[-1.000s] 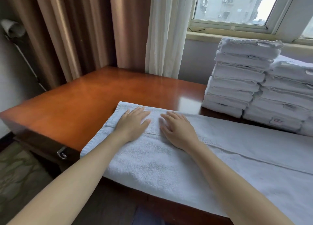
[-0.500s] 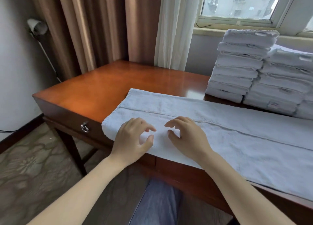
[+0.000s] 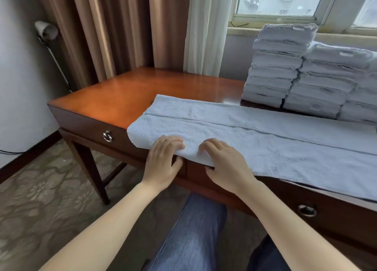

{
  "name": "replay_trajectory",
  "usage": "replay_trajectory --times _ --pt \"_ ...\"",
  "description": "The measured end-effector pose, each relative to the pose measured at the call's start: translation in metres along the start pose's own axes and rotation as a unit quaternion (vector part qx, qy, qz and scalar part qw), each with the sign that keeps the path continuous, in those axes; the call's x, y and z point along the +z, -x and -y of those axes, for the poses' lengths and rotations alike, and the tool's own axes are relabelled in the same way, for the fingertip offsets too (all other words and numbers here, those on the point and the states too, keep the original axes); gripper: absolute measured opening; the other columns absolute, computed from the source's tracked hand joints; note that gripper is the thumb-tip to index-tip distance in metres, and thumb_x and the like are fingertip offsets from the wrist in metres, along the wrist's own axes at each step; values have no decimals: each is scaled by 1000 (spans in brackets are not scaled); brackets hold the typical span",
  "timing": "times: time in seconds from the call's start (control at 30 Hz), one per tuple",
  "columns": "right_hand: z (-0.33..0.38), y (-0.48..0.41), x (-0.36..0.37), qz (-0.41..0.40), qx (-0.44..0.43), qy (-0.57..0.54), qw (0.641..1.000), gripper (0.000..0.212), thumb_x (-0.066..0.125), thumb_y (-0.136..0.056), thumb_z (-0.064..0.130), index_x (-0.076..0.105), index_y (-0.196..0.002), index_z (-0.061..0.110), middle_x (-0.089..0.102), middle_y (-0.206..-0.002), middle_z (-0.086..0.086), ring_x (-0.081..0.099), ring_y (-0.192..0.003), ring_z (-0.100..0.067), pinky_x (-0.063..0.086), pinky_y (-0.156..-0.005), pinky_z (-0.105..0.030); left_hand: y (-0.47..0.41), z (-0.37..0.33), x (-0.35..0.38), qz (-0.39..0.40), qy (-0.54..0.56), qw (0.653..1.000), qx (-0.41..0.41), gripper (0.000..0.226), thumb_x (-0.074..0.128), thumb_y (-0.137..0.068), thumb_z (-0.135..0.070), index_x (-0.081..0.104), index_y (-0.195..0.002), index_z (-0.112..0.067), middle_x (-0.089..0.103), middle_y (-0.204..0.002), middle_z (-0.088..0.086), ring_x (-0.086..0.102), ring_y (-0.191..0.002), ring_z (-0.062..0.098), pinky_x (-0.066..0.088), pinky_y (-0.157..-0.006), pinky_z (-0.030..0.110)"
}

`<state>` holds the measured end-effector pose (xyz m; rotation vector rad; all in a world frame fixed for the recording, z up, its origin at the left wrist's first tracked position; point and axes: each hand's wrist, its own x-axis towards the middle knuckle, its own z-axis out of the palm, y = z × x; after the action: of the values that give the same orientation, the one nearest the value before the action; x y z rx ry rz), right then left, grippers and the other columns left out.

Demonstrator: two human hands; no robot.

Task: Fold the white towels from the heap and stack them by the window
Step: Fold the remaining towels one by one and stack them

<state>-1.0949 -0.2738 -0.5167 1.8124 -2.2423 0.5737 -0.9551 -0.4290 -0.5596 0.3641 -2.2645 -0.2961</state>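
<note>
A long white towel (image 3: 265,140), folded lengthwise, lies across the wooden table (image 3: 126,95) with its near edge hanging slightly over the front. My left hand (image 3: 163,162) grips that near edge, fingers on top and thumb beneath. Just to its right, my right hand (image 3: 226,164) holds the same edge the same way. Under the window (image 3: 285,1) at the back right stand stacks of folded white towels (image 3: 279,66), the left one tallest, a second stack (image 3: 326,81) beside it.
Brown curtains (image 3: 106,26) and a white sheer curtain (image 3: 206,26) hang behind the table. The table front has drawers with ring handles (image 3: 107,136). A rod with a wrapped top (image 3: 46,29) leans on the left wall. My legs in jeans (image 3: 193,230) are below the table edge.
My hands have slid from the towel's middle back to its near edge and curled round it. The view has pulled back and now shows the table front and floor.
</note>
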Motion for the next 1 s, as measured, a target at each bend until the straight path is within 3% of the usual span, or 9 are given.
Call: replay_trajectory --times 0.1,0.17,0.27,0.33,0.47,0.6,0.7,0.83,1.0 --pt "3 3 -5 -26 4 -1 1000 33 64 -76 7 61 -106 21 64 -110 9 62 -84 -18 33 -58 -25 1 -1 -5 -10 4 1000 4 22 51 -91 -21 65 -104 -11 66 -117 -3 57 -120 17 35 -112 37" --pt "4 6 -10 -40 14 -6 999 25 63 -77 12 64 -99 22 67 -102 10 63 -75 -18 31 -53 -25 -1 -3 -10 -22 3 1000 6 22 52 -91 -24 67 -101 -12 69 -109 -4 61 -110 16 45 -99 36" --pt "7 3 -22 -43 41 -16 998 21 59 -80 18 67 -96 27 70 -90 12 63 -74 -17 34 -53 -25 -8 -3 -22 -47 -15 999 23 18 53 -85 -23 68 -88 -12 67 -83 -6 63 -78 14 51 -71 35" --pt "6 -4 -32 -22 71 -40 996 21 58 -82 21 68 -97 32 69 -89 15 63 -81 -13 39 -60 -26 -16 -3 -32 -63 -26 997 33 17 53 -80 -22 67 -81 -14 61 -70 -9 56 -62 11 47 -61 30" --pt "-5 -25 -55 -47 129 -30 990 13 61 -85 28 69 -92 35 67 -87 18 63 -84 -10 36 -58 -23 -45 -5 -48 -78 -56 995 -5 23 50 -76 -24 70 -80 -15 67 -69 -4 61 -61 19 38 -62 23" --pt "-19 -55 -70 -69 162 30 984 18 54 -94 31 71 -98 34 71 -97 12 63 -94 -18 37 -62 -28 -90 4 -56 -23 -91 992 -85 12 60 -89 -29 70 -93 -23 69 -87 -7 63 -80 20 31 -64 26" --pt "-35 -75 -74 -70 160 61 983 27 45 -99 27 70 -108 32 70 -105 10 61 -101 -21 36 -65 -29 -126 12 -55 22 -129 987 -90 18 52 -98 -32 69 -102 -26 69 -100 -7 62 -92 20 33 -66 28" --pt "-61 -102 -70 -78 159 95 979 27 41 -100 20 68 -101 26 61 -89 6 58 -88 -24 32 -59 -31 -169 17 -38 61 -198 975 -78 28 44 -101 -20 69 -112 -25 68 -110 0 62 -98 26 37 -72 31" --pt "-103 -140 -55 -66 126 95 985 30 45 -99 19 72 -106 29 68 -100 2 63 -88 -27 44 -62 -30 -205 38 -4 144 -292 941 -94 37 47 -97 -3 66 -117 -27 65 -109 1 62 -97 25 38 -76 34"
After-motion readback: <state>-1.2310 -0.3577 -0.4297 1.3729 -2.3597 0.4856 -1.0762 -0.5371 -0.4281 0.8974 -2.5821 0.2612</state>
